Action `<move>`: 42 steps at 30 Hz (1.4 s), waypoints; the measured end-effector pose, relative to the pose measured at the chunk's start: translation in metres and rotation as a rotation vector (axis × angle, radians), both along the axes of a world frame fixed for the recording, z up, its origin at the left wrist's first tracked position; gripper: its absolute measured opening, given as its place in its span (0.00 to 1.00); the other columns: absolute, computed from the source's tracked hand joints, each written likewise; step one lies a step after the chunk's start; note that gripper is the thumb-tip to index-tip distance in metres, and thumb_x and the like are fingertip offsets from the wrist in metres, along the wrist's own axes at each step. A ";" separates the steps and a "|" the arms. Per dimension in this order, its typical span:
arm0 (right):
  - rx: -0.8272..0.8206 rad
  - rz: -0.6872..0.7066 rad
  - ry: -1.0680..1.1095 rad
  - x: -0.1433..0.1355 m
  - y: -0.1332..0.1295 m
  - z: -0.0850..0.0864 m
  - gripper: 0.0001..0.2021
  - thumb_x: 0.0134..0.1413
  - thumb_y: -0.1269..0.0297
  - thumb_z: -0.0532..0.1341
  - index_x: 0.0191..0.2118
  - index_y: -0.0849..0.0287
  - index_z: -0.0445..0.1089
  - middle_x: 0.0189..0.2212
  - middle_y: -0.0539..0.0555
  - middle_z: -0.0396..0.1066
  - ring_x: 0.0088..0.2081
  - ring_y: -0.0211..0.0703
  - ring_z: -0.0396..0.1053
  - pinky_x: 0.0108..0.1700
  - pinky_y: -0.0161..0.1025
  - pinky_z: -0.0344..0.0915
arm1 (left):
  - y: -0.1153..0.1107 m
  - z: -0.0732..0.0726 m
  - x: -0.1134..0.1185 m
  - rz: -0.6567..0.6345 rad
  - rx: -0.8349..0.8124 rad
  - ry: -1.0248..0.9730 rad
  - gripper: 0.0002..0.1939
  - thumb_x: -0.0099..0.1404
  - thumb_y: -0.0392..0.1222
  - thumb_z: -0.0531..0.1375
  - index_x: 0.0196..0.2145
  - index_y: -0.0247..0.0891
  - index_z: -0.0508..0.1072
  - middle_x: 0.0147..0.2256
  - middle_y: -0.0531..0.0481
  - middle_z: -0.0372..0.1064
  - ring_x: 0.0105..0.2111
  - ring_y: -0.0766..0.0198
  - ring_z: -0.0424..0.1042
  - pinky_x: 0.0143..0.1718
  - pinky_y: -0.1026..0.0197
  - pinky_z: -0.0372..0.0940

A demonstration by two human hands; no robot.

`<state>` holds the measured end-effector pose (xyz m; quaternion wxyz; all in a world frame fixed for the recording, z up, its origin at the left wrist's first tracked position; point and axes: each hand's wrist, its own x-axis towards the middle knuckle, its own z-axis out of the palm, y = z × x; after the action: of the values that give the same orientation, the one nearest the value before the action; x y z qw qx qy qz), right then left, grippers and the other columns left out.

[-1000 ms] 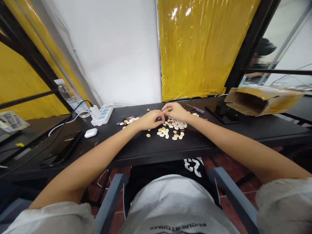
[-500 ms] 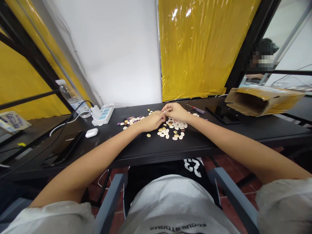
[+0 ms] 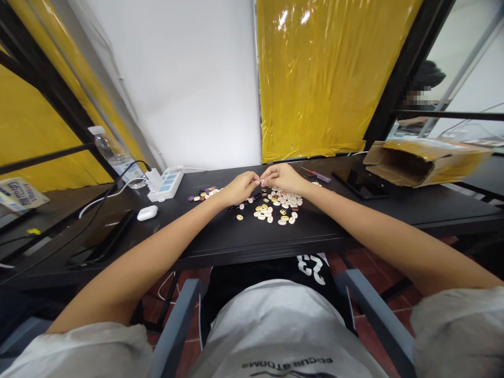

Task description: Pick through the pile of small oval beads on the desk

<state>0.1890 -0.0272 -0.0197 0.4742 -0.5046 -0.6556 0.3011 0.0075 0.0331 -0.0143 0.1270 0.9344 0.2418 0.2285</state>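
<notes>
Buttons (image 3: 286, 199), apparently, lie short of table edge (image 3: 268, 250).

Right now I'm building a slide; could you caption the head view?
Left hand and right hand meet at a small pale piece above a black table strewn with oval pieces.

Small pcs (image 3: 289, 200): smooth, plastic-look. Tabletop (image 3: 220, 234): satin. Yel. film (image 3: 315, 79): v. glossy, wrinkled. Box (image 3: 441, 169): cardbd.

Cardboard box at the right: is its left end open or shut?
Open: the cardboard box gapes at that end, its dark hollow showing. Whether it holds anything deeper in, I cannot tell.
</notes>
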 end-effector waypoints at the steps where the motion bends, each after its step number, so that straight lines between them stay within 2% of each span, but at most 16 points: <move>1: -0.004 0.001 0.006 0.000 -0.001 0.000 0.07 0.40 0.71 0.68 0.31 0.64 0.75 0.23 0.55 0.75 0.24 0.38 0.69 0.27 0.34 0.64 | 0.000 0.000 0.000 0.001 -0.004 0.000 0.11 0.70 0.41 0.50 0.38 0.36 0.70 0.32 0.47 0.69 0.32 0.60 0.67 0.38 0.58 0.61; 7: 0.007 0.015 0.002 0.000 -0.002 0.001 0.06 0.40 0.71 0.67 0.30 0.65 0.74 0.23 0.54 0.75 0.24 0.37 0.68 0.26 0.33 0.62 | 0.001 -0.001 0.000 -0.015 -0.021 -0.002 0.12 0.70 0.42 0.50 0.39 0.36 0.71 0.34 0.46 0.71 0.32 0.61 0.67 0.37 0.58 0.60; 13: 0.010 0.022 -0.011 -0.001 -0.004 0.002 0.06 0.41 0.70 0.68 0.29 0.64 0.73 0.22 0.54 0.74 0.23 0.37 0.68 0.26 0.33 0.62 | -0.001 -0.002 0.000 -0.016 -0.059 -0.025 0.13 0.69 0.44 0.51 0.37 0.35 0.72 0.27 0.50 0.67 0.27 0.63 0.64 0.33 0.60 0.58; 21: 0.193 -0.007 -0.210 -0.001 -0.003 -0.002 0.04 0.50 0.68 0.65 0.30 0.61 0.71 0.27 0.56 0.76 0.31 0.42 0.74 0.32 0.35 0.66 | -0.003 -0.002 0.001 0.032 -0.137 -0.073 0.12 0.68 0.43 0.52 0.35 0.36 0.72 0.23 0.52 0.64 0.25 0.64 0.61 0.30 0.61 0.56; 25: 0.293 -0.019 -0.342 0.000 -0.001 -0.004 0.04 0.52 0.67 0.65 0.29 0.60 0.70 0.28 0.55 0.76 0.31 0.42 0.73 0.33 0.36 0.66 | -0.006 -0.001 0.003 0.077 -0.103 -0.033 0.11 0.69 0.42 0.52 0.34 0.36 0.71 0.23 0.52 0.63 0.26 0.61 0.63 0.33 0.59 0.58; 28: 0.288 -0.014 -0.369 0.000 0.001 -0.006 0.05 0.52 0.67 0.64 0.29 0.60 0.70 0.28 0.54 0.76 0.31 0.42 0.73 0.32 0.36 0.66 | -0.008 -0.002 0.004 0.069 0.012 -0.004 0.09 0.68 0.39 0.51 0.33 0.36 0.69 0.28 0.49 0.67 0.31 0.59 0.66 0.37 0.57 0.60; 31: 0.223 -0.010 -0.280 -0.001 0.001 -0.008 0.05 0.49 0.69 0.66 0.29 0.60 0.69 0.27 0.54 0.76 0.31 0.42 0.74 0.32 0.35 0.66 | -0.009 -0.003 0.004 0.066 0.113 -0.003 0.08 0.68 0.37 0.51 0.34 0.36 0.69 0.33 0.45 0.69 0.35 0.57 0.68 0.40 0.55 0.61; 33: 0.153 -0.012 -0.165 -0.002 0.000 -0.007 0.05 0.47 0.70 0.67 0.28 0.60 0.69 0.25 0.54 0.75 0.30 0.42 0.74 0.30 0.34 0.66 | -0.010 -0.003 0.004 0.074 0.102 -0.025 0.07 0.68 0.37 0.52 0.34 0.36 0.69 0.33 0.45 0.69 0.35 0.57 0.68 0.40 0.56 0.62; 38: 0.034 0.011 0.094 -0.006 -0.003 -0.001 0.09 0.42 0.71 0.70 0.26 0.61 0.69 0.20 0.52 0.73 0.27 0.40 0.73 0.30 0.36 0.69 | -0.005 -0.004 0.003 0.060 -0.099 -0.183 0.10 0.67 0.42 0.54 0.36 0.35 0.72 0.32 0.47 0.73 0.31 0.61 0.69 0.36 0.60 0.62; 42: -0.011 0.046 0.228 -0.006 -0.001 0.001 0.09 0.40 0.71 0.72 0.27 0.61 0.71 0.23 0.53 0.75 0.29 0.40 0.74 0.35 0.38 0.73 | 0.002 -0.006 0.004 -0.022 -0.275 -0.325 0.13 0.65 0.47 0.57 0.35 0.34 0.73 0.34 0.45 0.75 0.31 0.63 0.69 0.36 0.61 0.62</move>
<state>0.1831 -0.0282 -0.0187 0.5362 -0.4544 -0.6070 0.3708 0.0112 0.0352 -0.0199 0.2932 0.8617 0.2368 0.3397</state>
